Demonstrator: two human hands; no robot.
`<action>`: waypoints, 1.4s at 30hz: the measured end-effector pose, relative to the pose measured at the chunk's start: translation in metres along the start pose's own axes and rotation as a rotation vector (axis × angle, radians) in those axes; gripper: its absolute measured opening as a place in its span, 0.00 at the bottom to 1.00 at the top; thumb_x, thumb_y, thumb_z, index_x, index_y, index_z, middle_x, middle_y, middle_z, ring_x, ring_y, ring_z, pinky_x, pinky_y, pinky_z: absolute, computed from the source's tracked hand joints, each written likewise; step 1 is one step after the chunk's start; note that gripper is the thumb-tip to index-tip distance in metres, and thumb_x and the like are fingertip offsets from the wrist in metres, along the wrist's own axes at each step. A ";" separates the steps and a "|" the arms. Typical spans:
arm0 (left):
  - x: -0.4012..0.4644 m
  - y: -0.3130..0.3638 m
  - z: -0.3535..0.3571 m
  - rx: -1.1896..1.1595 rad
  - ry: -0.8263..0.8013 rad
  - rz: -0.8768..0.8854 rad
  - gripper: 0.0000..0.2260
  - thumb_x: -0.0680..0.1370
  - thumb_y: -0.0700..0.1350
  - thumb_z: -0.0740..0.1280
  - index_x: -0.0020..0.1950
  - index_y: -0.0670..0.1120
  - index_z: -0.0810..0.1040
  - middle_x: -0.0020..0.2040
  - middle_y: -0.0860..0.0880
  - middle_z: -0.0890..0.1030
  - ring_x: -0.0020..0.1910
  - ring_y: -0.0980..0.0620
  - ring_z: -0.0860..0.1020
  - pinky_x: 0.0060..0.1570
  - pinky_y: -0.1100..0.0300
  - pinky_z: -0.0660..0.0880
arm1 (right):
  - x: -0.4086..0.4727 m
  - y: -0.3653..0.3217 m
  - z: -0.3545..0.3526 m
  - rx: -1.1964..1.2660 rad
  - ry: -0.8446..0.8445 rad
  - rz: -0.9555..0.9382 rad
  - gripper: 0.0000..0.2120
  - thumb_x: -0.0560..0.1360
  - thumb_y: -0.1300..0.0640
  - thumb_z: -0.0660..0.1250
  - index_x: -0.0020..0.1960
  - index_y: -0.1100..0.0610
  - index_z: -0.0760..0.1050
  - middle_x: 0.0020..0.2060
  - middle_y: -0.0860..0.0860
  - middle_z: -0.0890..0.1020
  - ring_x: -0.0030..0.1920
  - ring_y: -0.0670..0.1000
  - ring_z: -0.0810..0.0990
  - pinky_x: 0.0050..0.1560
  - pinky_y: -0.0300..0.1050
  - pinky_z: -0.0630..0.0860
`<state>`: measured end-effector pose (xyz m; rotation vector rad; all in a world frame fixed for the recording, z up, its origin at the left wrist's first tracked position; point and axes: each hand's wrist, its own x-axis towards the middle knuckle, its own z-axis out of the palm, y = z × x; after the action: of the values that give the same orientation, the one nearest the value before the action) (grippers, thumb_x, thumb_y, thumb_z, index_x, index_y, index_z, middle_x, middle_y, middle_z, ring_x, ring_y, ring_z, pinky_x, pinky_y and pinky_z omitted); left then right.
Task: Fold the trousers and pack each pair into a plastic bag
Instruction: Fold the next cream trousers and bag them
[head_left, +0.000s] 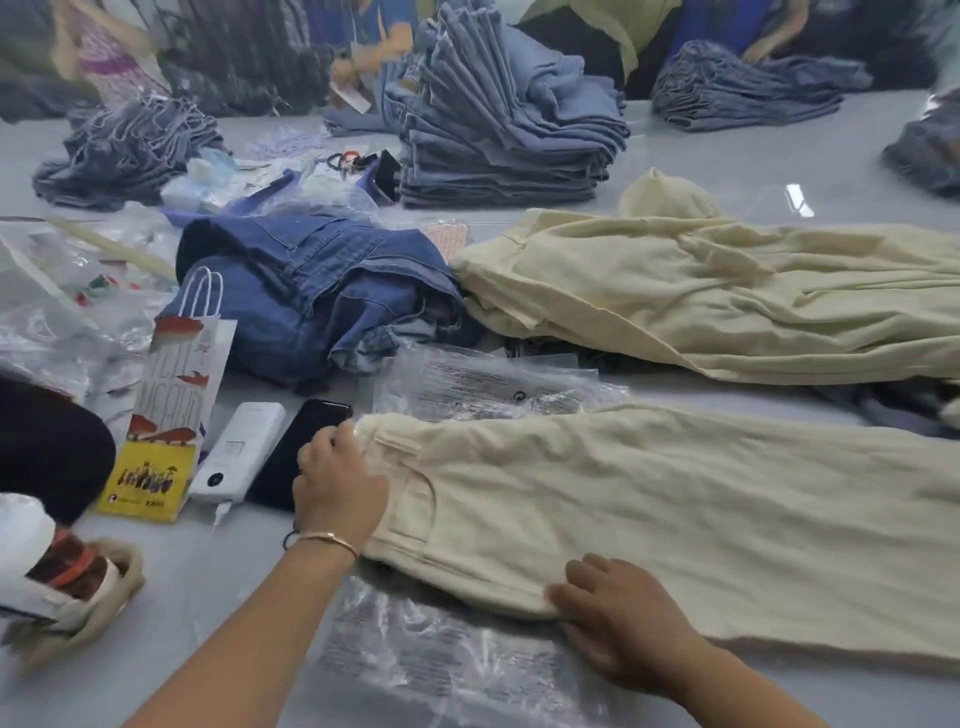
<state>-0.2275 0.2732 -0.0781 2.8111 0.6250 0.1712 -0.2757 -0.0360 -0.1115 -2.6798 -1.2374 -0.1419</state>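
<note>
Fingers of the left hand (340, 486) curl over the waistband of the cream trousers (649, 514), while the right hand (618, 618) rests flat on the near edge.

Looks like they're pinned for a fold; a plastic bag (441, 660) lies just beneath, probably ready for packing.

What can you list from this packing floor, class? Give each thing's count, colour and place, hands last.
cream trousers: one, laid flat, near centre
cream trouser pile: one, right, behind
plastic bags: two clear, one under the near trousers, one behind them
denim heap: one, dark blue, centre left
folded jeans stack: one, blue-grey, back centre
phone: one, black, beside left hand
power bank: one, white, left of phone
paper gift bag: one, white, left
left hand: waistband, fingers curled
right hand: lower edge, flat
</note>
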 end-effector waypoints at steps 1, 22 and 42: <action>-0.010 0.010 0.005 -0.059 0.088 0.149 0.28 0.72 0.46 0.69 0.70 0.42 0.66 0.68 0.42 0.68 0.66 0.40 0.66 0.60 0.44 0.70 | -0.003 0.003 -0.001 0.046 0.045 0.041 0.10 0.70 0.45 0.68 0.46 0.49 0.79 0.41 0.47 0.78 0.42 0.51 0.78 0.36 0.42 0.72; -0.028 0.099 0.134 0.163 -0.215 -0.069 0.21 0.81 0.53 0.57 0.69 0.41 0.69 0.70 0.39 0.69 0.68 0.38 0.67 0.68 0.48 0.62 | -0.362 0.308 -0.077 -0.092 -0.186 1.261 0.31 0.79 0.35 0.45 0.78 0.46 0.42 0.78 0.44 0.43 0.77 0.46 0.43 0.75 0.55 0.44; -0.253 0.502 0.179 0.114 -0.293 0.924 0.44 0.69 0.69 0.25 0.78 0.53 0.55 0.78 0.52 0.52 0.78 0.53 0.49 0.73 0.62 0.41 | -0.475 0.350 -0.111 0.593 1.044 1.783 0.13 0.70 0.63 0.73 0.51 0.66 0.75 0.46 0.64 0.81 0.44 0.61 0.79 0.46 0.51 0.74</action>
<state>-0.2243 -0.3141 -0.1277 2.9119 -0.7664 -0.1175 -0.3174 -0.6351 -0.1257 -1.6885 1.1933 -0.5844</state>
